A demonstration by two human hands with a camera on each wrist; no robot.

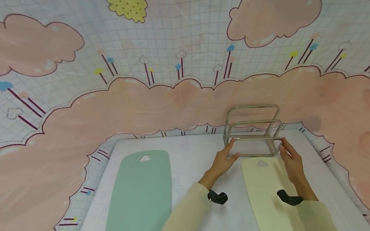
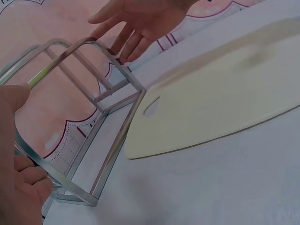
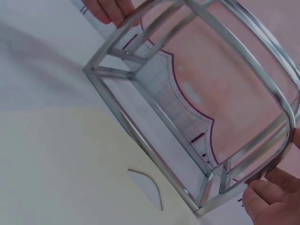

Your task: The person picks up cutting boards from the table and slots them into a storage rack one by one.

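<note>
A silvery metal rack (image 1: 254, 122) of several rounded hoops on a rectangular base stands at the back right of the white table. My left hand (image 1: 221, 162) grips its left side, thumb on the front hoop (image 2: 45, 71) and fingers curled below in the left wrist view. On the right side, my right hand (image 1: 293, 165) holds the same hoop's end, its fingertips (image 3: 258, 199) against the bar in the right wrist view. A pale yellow cutting board (image 1: 261, 186) lies flat just before the rack, its handle hole toward the base, partly beneath my right forearm.
A green cutting board (image 1: 141, 189) lies flat on the left of the white table (image 1: 190, 160). A patterned cloth (image 1: 162, 106) with peach clouds rises behind the table and surrounds its sides. Black wrist straps (image 1: 218, 197) sit on both wrists.
</note>
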